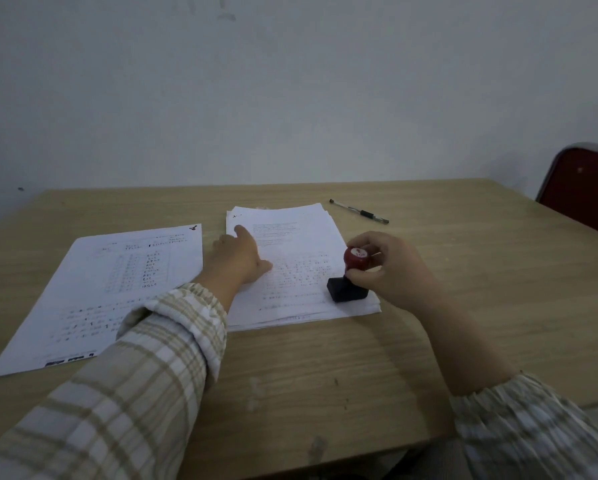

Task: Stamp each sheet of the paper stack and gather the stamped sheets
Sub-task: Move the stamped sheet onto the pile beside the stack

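Between both hands (237, 254), stamp (351, 277) on stack (301, 237)

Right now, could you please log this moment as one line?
right hand: pressing stamp on stack | left hand: flat, steadying it | one sheet set aside left

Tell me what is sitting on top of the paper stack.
On the paper stack: the left hand rests flat on it, and the right hand presses a red-knobbed stamp near its lower right corner. The stamp's black base hides any imprint beneath.
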